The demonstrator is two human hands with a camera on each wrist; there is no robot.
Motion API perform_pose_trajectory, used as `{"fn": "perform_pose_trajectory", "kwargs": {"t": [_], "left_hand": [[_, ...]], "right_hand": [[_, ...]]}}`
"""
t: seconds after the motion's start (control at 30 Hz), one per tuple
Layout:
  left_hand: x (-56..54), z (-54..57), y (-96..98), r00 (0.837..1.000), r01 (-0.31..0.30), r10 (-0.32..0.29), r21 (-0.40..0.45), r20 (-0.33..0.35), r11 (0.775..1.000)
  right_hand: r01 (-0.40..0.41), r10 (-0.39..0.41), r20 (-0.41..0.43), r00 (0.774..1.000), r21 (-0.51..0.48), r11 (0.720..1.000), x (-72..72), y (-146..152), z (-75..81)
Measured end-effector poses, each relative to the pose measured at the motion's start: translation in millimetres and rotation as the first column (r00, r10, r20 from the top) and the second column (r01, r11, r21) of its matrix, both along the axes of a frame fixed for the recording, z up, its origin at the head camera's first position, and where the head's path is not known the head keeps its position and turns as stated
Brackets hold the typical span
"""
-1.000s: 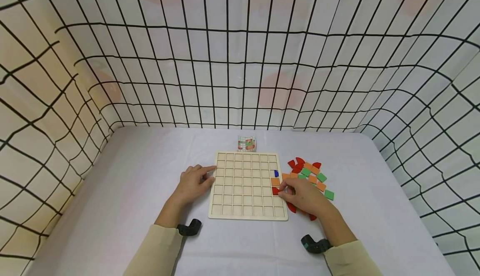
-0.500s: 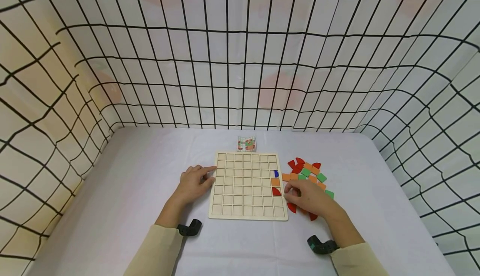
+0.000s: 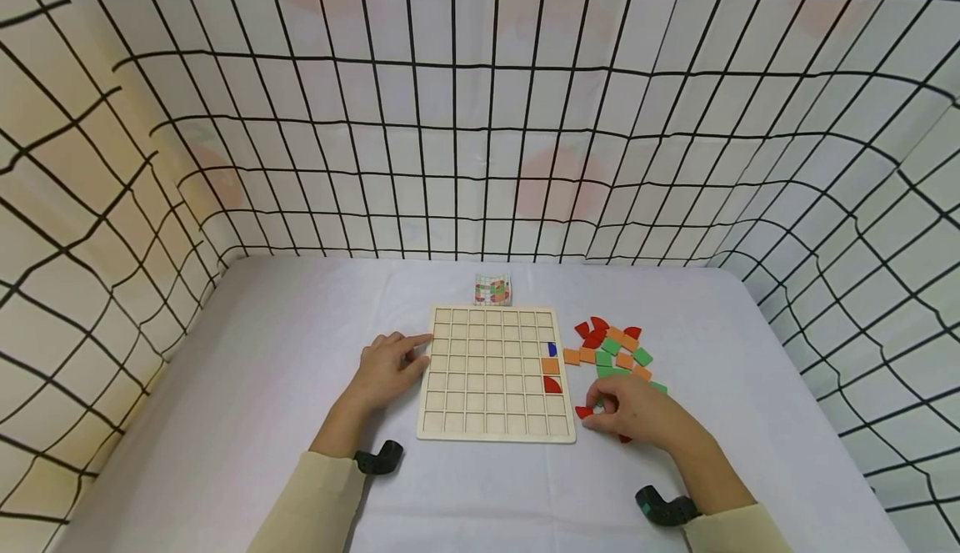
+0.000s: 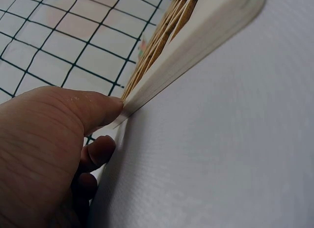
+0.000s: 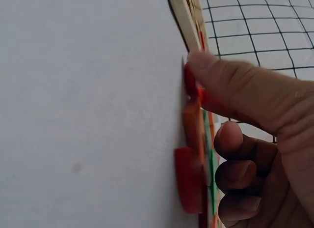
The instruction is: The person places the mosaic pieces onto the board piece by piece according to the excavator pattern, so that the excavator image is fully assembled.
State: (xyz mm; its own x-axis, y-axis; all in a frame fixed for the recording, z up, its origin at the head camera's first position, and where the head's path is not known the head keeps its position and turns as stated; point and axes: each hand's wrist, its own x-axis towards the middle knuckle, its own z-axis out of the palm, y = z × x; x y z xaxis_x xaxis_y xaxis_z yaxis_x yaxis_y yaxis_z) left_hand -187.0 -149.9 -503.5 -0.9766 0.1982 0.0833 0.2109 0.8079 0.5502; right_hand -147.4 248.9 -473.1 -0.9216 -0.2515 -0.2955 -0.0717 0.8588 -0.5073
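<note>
From where I stand, the trouble could start at the right hand (image 3: 630,409). Its thumb and forefinger sit at a small red piece (image 3: 584,412) lying near the board's lower right edge, while its other fingers curl in; I can't tell whether that piece is gripped or merely touched. It looks thin and flat, so a pinch on only its edge could let it tilt and skid over the white tabletop (image 3: 225,419). The knuckles might also nudge the loose pieces (image 3: 625,360) close by, some red, some orange, some green, a few apparently overlapping.

The left hand (image 3: 387,369) grips nothing; its forefinger reaches out and, as the left wrist view shows, a fingertip touches the rim of the wooden board (image 3: 493,437). Too hard a push there could slide the board and jolt what lies in it.

The board is the container here, a grid of shallow square compartments. I count 3 filled, all in the rightmost column, 1 above another: a blue piece (image 3: 552,349), which leaves part of its cell bare, an orange square (image 3: 551,366), then a red wedge (image 3: 552,384) with a curved side
</note>
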Motion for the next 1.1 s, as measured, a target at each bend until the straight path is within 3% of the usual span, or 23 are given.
{"fn": "perform_pose_trajectory", "kwargs": {"t": [0.23, 0.5, 1.1], "left_hand": [[0.5, 0.9, -0.1, 1.0, 0.0, 0.0, 0.006, -0.001, 1.0], [0.4, 1.2, 0.4, 1.0, -0.005, 0.005, 0.004, -0.001, 1.0], [0.2, 0.3, 0.3, 1.0, -0.001, 0.001, 0.004, -0.002, 1.0]], "right_hand": [[-0.01, 0.011, -0.046, 0.999, 0.012, 1.0, -2.7, 3, 3.3], [0.01, -0.007, -0.111, 0.994, 0.028, 1.0, -5.9, 3, -3.7], [0.012, -0.008, -0.079, 0.997, 0.051, 0.999, -10.9, 0, -2.3]]}}
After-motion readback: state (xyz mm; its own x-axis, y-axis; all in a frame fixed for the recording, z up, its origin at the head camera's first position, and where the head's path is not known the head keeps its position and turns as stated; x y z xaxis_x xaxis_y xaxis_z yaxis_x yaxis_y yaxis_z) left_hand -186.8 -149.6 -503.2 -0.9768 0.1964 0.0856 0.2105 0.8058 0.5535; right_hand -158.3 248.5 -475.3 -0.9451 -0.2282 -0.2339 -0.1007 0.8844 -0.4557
